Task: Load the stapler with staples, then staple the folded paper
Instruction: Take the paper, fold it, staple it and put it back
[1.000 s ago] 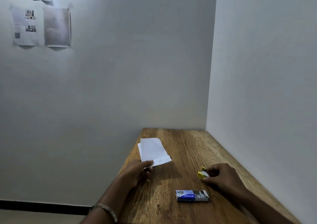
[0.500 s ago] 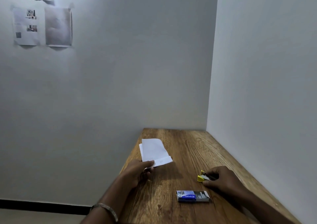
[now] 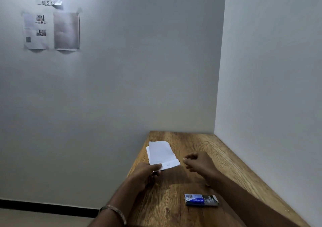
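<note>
A folded white paper [image 3: 162, 154] lies near the left edge of the wooden table [image 3: 231, 164]. My left hand [image 3: 146, 174] pinches its near corner between thumb and fingers. My right hand [image 3: 198, 163] hovers just right of the paper, fingers loosely curled and apart, with nothing visible in them. A blue and white staple box [image 3: 201, 199] lies on the table near me, below my right forearm, its right end open. The yellow stapler is not visible; my right wrist and forearm cover the spot where it lay.
White walls close the table in at the back and along the right side. The table's left edge drops off to the floor beside my left arm. Printed sheets [image 3: 51, 31] are taped high on the back wall.
My right hand has left the yellow stapler and moved up and left, close to the paper. The stapler has gone out of sight. My left hand still holds the paper's corner.
</note>
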Available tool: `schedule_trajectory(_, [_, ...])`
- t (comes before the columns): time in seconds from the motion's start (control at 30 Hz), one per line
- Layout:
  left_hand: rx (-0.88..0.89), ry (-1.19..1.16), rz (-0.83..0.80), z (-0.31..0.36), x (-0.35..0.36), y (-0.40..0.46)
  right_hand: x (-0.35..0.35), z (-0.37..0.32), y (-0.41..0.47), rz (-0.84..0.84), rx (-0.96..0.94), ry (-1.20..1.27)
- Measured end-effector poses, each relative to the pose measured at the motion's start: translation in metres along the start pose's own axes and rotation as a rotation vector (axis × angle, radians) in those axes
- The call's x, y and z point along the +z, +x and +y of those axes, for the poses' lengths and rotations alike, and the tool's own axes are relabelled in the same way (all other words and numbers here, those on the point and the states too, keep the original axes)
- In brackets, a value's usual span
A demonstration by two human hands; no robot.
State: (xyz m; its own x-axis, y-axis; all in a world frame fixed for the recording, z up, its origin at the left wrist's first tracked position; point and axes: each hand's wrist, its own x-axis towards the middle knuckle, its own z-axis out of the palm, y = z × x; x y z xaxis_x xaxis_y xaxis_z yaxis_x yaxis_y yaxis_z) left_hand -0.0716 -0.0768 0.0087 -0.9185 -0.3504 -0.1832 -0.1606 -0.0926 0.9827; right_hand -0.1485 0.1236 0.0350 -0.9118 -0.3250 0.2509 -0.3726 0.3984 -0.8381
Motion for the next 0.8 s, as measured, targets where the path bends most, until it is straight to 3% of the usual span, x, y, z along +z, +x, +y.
schedule_trajectory(0.13, [-0.013,0.014,0.013,0.001,-0.002,-0.001,0.019,-0.018,0.008,-0.081,0.111,0.160])
schedule_trajectory(0.43, [0.017,-0.037,0.020,-0.003,-0.011,-0.001,0.034,-0.020,0.013,0.008,0.166,0.202])
schedule_trajectory(0.63, [0.222,0.234,0.352,-0.010,-0.017,-0.001,0.059,-0.010,0.007,0.019,0.116,0.063])
schedule_trajectory(0.8, [0.372,0.622,0.458,-0.016,-0.020,0.004,0.072,-0.002,0.009,0.010,-0.043,-0.239])
